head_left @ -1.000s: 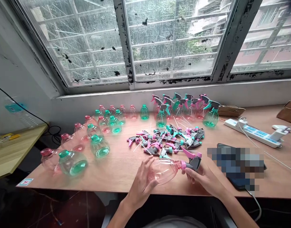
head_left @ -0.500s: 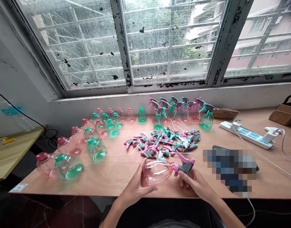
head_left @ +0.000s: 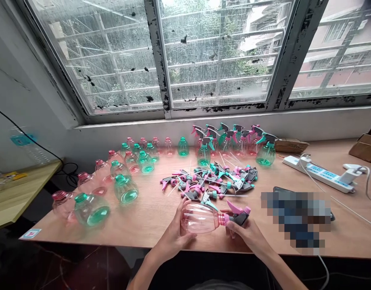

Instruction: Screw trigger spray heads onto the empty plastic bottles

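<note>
A clear pink spray bottle lies sideways above the table's front edge, its base toward the left. My left hand is wrapped round the base end. At the neck sits a pink and grey trigger spray head, its pink trigger pointing up. My right hand is closed round the spray head near its collar; some of its fingers are hidden behind. Just beyond the bottle lies a pile of loose spray heads in pink, green and grey, with thin white tubes.
Pink and green bottles without heads stand at the left. Several bottles with spray heads stand toward the back. A white power strip, a blurred-out dark device with a cable and a brown paper bag occupy the right side.
The bottle has turned slightly to lie more level, its collar shifting a little right. My right fingers have moved closer round the collar. The whole view has shifted slightly.
</note>
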Available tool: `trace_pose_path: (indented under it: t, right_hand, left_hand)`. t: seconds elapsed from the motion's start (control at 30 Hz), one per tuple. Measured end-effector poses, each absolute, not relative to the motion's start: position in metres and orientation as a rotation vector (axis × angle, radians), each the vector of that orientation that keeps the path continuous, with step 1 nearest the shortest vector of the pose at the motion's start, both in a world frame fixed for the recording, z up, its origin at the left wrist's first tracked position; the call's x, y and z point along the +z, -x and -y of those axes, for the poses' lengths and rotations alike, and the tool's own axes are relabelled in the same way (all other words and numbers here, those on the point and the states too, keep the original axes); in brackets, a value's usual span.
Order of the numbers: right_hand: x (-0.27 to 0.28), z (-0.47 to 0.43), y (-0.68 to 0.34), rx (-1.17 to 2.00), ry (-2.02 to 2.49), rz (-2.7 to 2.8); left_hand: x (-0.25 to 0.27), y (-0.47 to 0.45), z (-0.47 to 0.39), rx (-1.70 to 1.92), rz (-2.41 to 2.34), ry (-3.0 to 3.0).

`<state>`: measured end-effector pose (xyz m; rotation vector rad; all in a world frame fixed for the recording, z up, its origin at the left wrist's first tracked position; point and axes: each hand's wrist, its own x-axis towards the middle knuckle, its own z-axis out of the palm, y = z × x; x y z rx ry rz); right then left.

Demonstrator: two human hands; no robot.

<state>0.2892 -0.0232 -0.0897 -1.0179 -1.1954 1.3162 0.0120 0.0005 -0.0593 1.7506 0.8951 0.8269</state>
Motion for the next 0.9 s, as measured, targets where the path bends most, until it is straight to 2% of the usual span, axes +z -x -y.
trace_pose_path:
  t: [0.37,0.9]
  right_hand:
    - [-0.085,0.029,-0.288,1.392,0.935,1.201]
    - [-0.093,0.021,-0.292,1.301,0.971,1.131]
  left_hand:
    - [-0.052,-0.012,0.002,0.82,-0.905,-1.717]
    - [-0.062,-0.013,0.002,0.863,-0.759,-1.602]
